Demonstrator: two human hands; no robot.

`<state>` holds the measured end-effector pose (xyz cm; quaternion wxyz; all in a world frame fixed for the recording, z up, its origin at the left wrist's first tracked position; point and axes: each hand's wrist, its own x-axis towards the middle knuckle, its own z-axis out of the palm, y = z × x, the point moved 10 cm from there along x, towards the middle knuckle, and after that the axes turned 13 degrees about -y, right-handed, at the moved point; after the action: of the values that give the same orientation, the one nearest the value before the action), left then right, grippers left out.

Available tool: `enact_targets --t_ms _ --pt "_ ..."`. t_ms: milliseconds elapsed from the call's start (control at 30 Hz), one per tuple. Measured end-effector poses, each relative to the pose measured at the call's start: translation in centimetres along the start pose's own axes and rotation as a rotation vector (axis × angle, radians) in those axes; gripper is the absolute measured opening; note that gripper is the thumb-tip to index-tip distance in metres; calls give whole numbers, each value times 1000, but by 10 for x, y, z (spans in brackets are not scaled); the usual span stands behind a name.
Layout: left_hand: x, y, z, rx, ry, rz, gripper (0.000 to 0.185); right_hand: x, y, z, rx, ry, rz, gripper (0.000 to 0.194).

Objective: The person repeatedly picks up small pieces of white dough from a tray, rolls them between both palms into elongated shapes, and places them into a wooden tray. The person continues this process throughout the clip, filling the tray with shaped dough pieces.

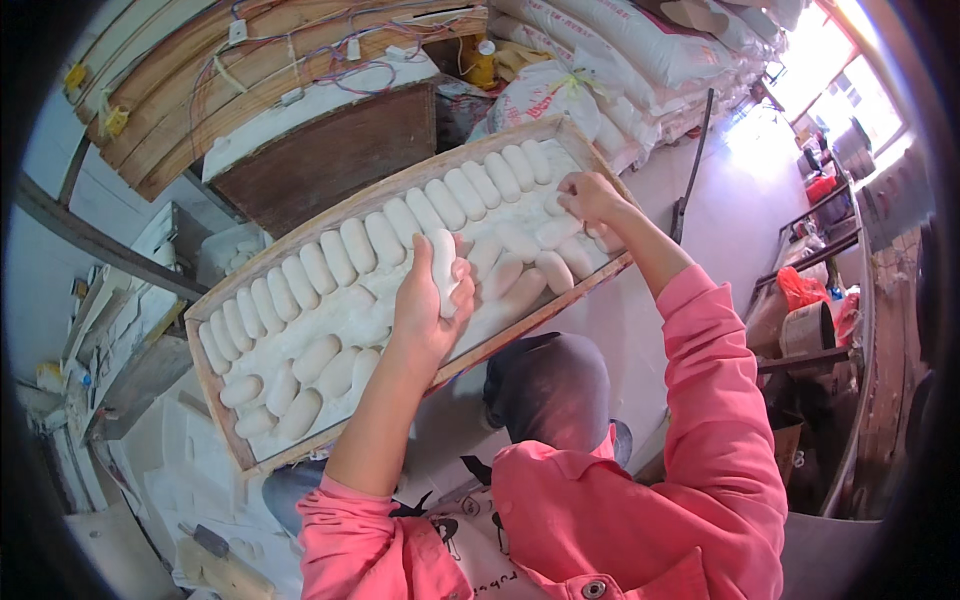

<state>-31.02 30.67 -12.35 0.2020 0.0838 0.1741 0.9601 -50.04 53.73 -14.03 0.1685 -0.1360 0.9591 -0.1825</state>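
A long wooden tray (315,225), dusted with white powder, lies slantwise before me. Oblong white dough pieces (360,246) stand side by side in a row along its far side, and more dough pieces (553,271) lie loose nearer to me. My left hand (435,289) holds one dough piece (444,270) upright between thumb and fingers, above the middle of the tray. At the tray's right end my right hand (589,196) has its fingers bent around a dough piece (553,202), mostly covered by the hand; how firm the grasp is cannot be seen.
Stacked white sacks (652,52) and a tied plastic bag (544,97) are beyond the tray. A brown wooden box (330,157) stands behind it, with loose wires on boards above. Shelves with bags and containers (810,330) are at right. A dark metal bar (112,232) crosses the left.
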Motion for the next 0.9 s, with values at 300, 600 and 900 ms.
enact_targets --t_ms 300,600,900 --pt "-11 23 -24 -63 363 224 42 -59 -146 15 1145 7 -324 28" --pt "-36 50 -5 417 292 371 59 -133 -277 63 899 152 -692 52" --pt "-55 67 23 582 170 369 82 -133 -284 96 791 144 -646 72"
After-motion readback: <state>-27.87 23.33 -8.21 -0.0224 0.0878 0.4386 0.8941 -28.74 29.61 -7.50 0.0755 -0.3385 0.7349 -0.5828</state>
